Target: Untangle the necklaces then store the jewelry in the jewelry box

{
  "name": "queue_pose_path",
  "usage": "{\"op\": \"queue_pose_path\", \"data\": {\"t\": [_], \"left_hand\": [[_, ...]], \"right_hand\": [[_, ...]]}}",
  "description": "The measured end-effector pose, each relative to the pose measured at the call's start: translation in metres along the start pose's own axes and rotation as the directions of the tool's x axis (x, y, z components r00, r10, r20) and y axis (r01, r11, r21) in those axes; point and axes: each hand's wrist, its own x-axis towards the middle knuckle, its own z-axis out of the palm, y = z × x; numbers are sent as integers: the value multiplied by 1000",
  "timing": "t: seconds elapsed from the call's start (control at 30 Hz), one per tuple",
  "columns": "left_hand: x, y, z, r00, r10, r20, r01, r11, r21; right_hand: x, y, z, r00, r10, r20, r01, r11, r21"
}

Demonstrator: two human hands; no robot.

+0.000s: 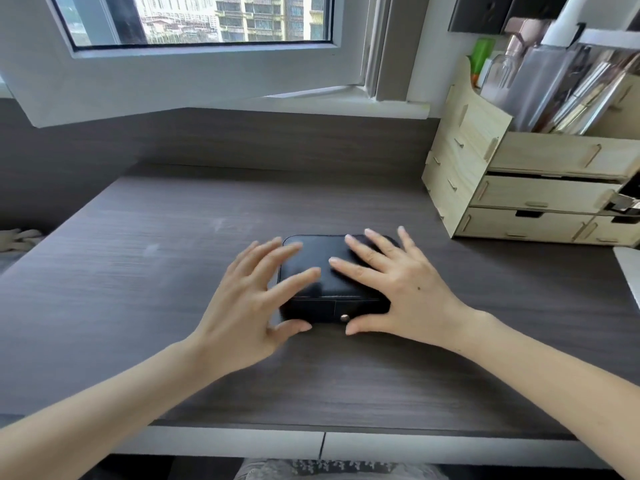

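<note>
L hand (249,306) & R hand (398,292) splayed over shut jewelry box (341,289), gripping nothing; wooden organizer (464,157) back-R.

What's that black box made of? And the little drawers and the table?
The black box looks like leather or fake leather: smooth, slightly shiny, with a metal snap in front. The little drawers look like thin, pale, unpainted wood with slotted tabs. The table shows dark grey wood grain, probably matte laminate.
</note>
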Motion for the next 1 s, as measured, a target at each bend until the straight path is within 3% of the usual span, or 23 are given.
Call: {"op": "queue_pose_path", "data": {"t": [0.07,0.13,0.23,0.3,0.5,0.83,1.0], "left_hand": [[-5,-1,-1,984,-159,77,162,986,-32],[-7,0,-1,968,-224,114,240,958,-155],[-2,-2,0,920,-341,191,390,843,-372],[8,-5,2,890,-381,250,454,789,-415],[92,-33,21,917,-369,148,396,810,-432],[185,-98,99,861,-372,348,494,777,-391],[191,-104,115,870,-354,342,472,798,-374]], "right_hand": [[-4,8,-4,988,138,64,-139,990,17],[-8,13,-5,965,219,142,-236,964,119],[-9,17,-4,964,201,175,-246,925,291],[-2,24,-4,971,199,134,-235,905,355],[50,82,-4,943,318,95,-328,850,413],[119,175,38,900,397,180,-432,761,484],[127,186,48,893,397,213,-449,740,501]]}}
